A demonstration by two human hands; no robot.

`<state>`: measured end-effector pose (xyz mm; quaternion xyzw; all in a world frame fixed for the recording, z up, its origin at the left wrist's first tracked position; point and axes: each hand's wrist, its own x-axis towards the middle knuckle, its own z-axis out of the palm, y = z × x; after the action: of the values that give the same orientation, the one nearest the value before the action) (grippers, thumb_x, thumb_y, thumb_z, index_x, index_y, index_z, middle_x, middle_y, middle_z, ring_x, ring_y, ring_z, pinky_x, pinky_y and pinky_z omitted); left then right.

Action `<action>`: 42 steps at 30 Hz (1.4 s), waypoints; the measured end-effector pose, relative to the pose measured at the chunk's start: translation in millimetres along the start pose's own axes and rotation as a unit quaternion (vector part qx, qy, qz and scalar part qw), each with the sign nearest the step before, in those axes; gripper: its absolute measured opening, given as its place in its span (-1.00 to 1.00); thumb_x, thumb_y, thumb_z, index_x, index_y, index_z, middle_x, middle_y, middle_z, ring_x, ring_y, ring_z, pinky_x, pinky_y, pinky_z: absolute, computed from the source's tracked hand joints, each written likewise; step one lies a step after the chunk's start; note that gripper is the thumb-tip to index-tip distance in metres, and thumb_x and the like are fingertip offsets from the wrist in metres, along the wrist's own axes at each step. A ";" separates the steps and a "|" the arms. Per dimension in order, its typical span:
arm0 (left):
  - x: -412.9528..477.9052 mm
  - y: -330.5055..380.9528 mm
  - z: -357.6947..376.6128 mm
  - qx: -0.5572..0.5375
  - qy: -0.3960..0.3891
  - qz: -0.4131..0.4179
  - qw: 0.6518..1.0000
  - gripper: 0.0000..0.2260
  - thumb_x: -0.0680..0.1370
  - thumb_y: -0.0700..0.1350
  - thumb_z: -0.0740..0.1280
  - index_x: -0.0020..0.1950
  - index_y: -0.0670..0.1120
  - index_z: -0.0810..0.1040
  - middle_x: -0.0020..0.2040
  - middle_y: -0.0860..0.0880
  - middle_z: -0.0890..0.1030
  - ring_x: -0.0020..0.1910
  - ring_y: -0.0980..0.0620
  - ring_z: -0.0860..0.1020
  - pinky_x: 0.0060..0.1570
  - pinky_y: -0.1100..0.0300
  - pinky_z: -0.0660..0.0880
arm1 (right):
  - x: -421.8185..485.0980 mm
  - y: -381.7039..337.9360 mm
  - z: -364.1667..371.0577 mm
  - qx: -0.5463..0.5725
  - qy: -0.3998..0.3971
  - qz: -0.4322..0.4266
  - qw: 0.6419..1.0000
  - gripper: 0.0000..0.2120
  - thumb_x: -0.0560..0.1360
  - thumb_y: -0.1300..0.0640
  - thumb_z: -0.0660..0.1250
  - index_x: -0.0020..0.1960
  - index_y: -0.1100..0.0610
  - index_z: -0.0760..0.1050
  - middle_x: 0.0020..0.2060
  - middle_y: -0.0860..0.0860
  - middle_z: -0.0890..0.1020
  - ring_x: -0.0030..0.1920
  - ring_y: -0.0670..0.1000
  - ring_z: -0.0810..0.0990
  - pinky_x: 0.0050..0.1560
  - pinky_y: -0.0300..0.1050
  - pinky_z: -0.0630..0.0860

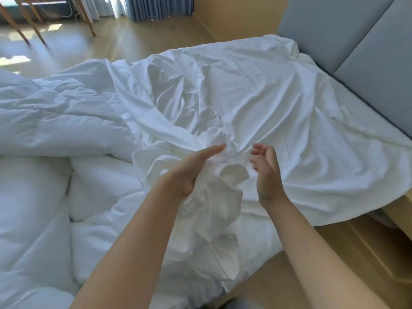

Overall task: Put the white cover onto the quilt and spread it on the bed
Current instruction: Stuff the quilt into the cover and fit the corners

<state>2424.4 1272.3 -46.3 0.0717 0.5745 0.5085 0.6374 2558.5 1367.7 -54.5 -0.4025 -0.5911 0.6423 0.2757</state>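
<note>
L hand (196,172), just below centre, grips a gathered bunch of the white cover (256,103): thumb lies straight along the top, fingers are curled under and hidden in the cloth. The loose tail of that bunch hangs toward 6 o'clock, over the bed's near edge.

R hand (266,172) is just beside the bunch at approx 4 o'clock, palm turned toward the L hand, fingers loosely bent and apart, holding nothing. Can't tell if the fingertips touch the cloth.

The rest of the cover lies wrinkled but mostly flat over the bed (383,115) from centre out to 1–3 o'clock. Its far corner is bunched at 1 o'clock against the grey padded headboard (356,41). Its R edge drapes off the bed side at 4 o'clock, above a wooden ledge (367,241).

The quilt (55,121), puffy and uncovered, is heaped from 7 to 10 o'clock. The cover's L edge overlaps it along a line running 11 o'clock to centre.

Open room: wooden floor (133,41) past the bed's far edge at 11–12 o'clock, w/ wooden furniture legs (33,30) at 10–11 and blue-grey curtains (156,7) at 12. A strip of floor also shows at 5 o'clock, btw the bed's near edge and the ledge.
</note>
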 end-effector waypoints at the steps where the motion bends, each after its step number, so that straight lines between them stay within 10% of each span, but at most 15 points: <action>1: -3.9 -0.8 -1.5 0.039 -0.014 -0.015 0.999 -0.67 0.42 0.06 0.43 0.09 -0.10 0.61 -0.11 -0.10 0.67 -0.16 -0.06 0.65 -0.14 0.11 0.57 | 11.7 0.3 3.1 -0.015 -0.041 0.007 0.999 -0.63 0.40 0.06 0.27 0.20 0.08 0.39 0.06 -0.07 0.49 0.07 -0.17 0.47 -0.03 -0.47 0.38; 7: -18.1 -3.2 -17.0 -0.014 0.023 0.059 0.998 -0.80 0.33 -0.23 0.36 -0.07 -0.18 0.65 -0.18 -0.15 0.65 -0.21 -0.06 0.63 -0.20 0.13 0.56 | 40.1 30.9 20.3 -0.186 -0.376 0.140 0.897 -0.68 0.53 0.01 0.29 0.27 0.01 0.44 0.10 -0.11 0.60 0.10 -0.10 0.58 0.10 -0.16 0.50; 11: -28.7 -9.4 -13.3 -0.095 0.072 0.100 0.988 -0.61 0.12 -0.36 0.37 -0.07 -0.20 0.63 -0.18 -0.18 0.66 -0.24 -0.11 0.65 -0.28 0.10 0.61 | 57.8 35.7 26.2 -0.190 -0.255 0.044 0.947 -0.68 0.59 0.06 0.19 -0.13 0.33 0.43 -0.29 0.05 0.46 -0.28 -0.06 0.44 -0.24 -0.19 0.36; 14: -29.9 -5.0 -9.1 0.010 0.115 0.037 0.993 -0.31 0.00 -0.19 0.52 0.14 -0.23 0.58 -0.01 -0.24 0.62 -0.07 -0.20 0.60 0.01 -0.10 0.55 | 78.3 -6.2 19.0 -0.123 -0.158 -0.095 0.975 -0.65 0.62 0.15 0.16 -0.33 0.15 0.25 -0.45 -0.04 0.27 -0.46 -0.17 0.25 -0.38 -0.29 0.23; 20: -13.6 28.9 36.4 0.040 0.160 0.102 0.981 -0.67 0.25 -0.23 0.48 -0.01 -0.07 0.62 -0.15 -0.11 0.69 -0.23 -0.07 0.66 -0.22 0.04 0.63 | 110.0 -109.2 -4.1 -0.222 -0.209 -0.330 0.893 -0.72 0.60 0.19 0.19 -0.26 0.29 0.40 -0.47 -0.07 0.35 -0.44 -0.17 0.34 -0.37 -0.34 0.26; 23: 2.5 35.8 55.8 -0.103 0.150 0.226 0.957 -0.68 0.31 -0.25 0.36 0.07 -0.16 0.59 -0.12 -0.11 0.68 -0.18 -0.04 0.66 -0.19 0.12 0.62 | 110.7 -91.0 -15.6 -0.301 -0.275 -0.265 0.874 -0.70 0.57 0.11 0.25 -0.26 0.27 0.39 -0.48 0.00 0.39 -0.45 -0.11 0.32 -0.38 -0.24 0.27; 27: 19.0 29.2 63.6 -0.099 0.131 0.184 0.969 -0.70 0.39 -0.11 0.37 0.10 -0.14 0.59 -0.06 -0.10 0.68 -0.08 -0.03 0.65 -0.03 0.10 0.57 | 113.0 -65.7 -30.5 -0.239 -0.290 -0.110 0.920 -0.73 0.51 -0.11 0.31 -0.04 0.10 0.49 -0.31 0.08 0.57 -0.32 -0.04 0.53 -0.23 -0.18 0.46; 32: 19.4 20.1 56.3 -0.018 0.112 0.120 0.986 -0.80 0.54 -0.02 0.31 0.05 -0.08 0.63 -0.07 -0.09 0.69 -0.12 0.00 0.67 -0.11 0.17 0.60 | 107.2 -53.9 -44.8 -0.221 -0.509 0.092 0.827 -0.72 0.54 -0.12 0.25 0.06 0.01 0.61 -0.03 -0.05 0.69 0.00 -0.09 0.65 0.05 -0.15 0.57; 39: 13.6 10.2 32.9 -0.043 -0.013 0.053 0.998 -0.71 0.04 -0.05 0.51 -0.28 -0.08 0.72 -0.29 -0.07 0.67 -0.35 0.02 0.65 -0.38 0.23 0.56 | 125.0 -68.0 -20.1 -0.188 -0.254 -0.094 0.944 -0.69 0.55 0.13 0.30 -0.32 0.26 0.45 -0.49 0.00 0.35 -0.43 -0.05 0.35 -0.35 -0.19 0.31; 42: 14.4 10.7 24.7 0.037 -0.017 0.030 0.999 -0.50 -0.10 -0.01 0.63 -0.20 -0.08 0.72 -0.20 -0.08 0.69 -0.23 0.00 0.67 -0.17 0.14 0.61 | 124.4 -66.7 -6.2 -0.208 -0.156 -0.204 0.944 -0.60 0.55 0.12 0.30 -0.41 0.12 0.26 -0.56 -0.14 0.25 -0.51 -0.15 0.24 -0.44 -0.28 0.21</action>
<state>2435.7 1300.1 -40.5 0.1206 0.5794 0.5046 0.6285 2490.5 1484.3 -12.7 -0.2164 -0.8166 0.4899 0.2154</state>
